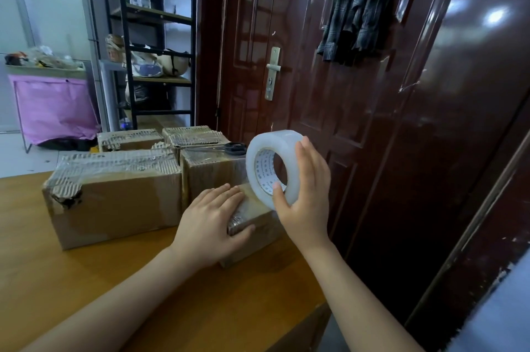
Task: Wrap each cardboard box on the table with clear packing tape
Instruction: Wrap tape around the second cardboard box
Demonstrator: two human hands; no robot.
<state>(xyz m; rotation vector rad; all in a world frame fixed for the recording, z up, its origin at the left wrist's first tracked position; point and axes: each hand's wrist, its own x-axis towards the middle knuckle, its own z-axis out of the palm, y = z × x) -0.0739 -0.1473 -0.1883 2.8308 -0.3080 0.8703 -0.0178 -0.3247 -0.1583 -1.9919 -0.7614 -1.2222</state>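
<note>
Small cardboard box (252,225) sits at the right edge of the wooden bench (86,280), with the left hand (212,225) laid flat over its top, fingers straight and thumb hooked on the near corner. Right hand (304,194) grips the clear tape roll (275,165) upright just above the box, fingers curled round the rim. Four bigger taped boxes (114,197) are crowded right behind, black-handled scissors (229,147) lying on one.

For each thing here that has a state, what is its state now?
Small box: on table, pressed by left hand.
Tape roll: gripped by right hand, above small box.
Big box: taped, corner torn.
Scissors: closed, lying on a box.
Door: shut.
</note>
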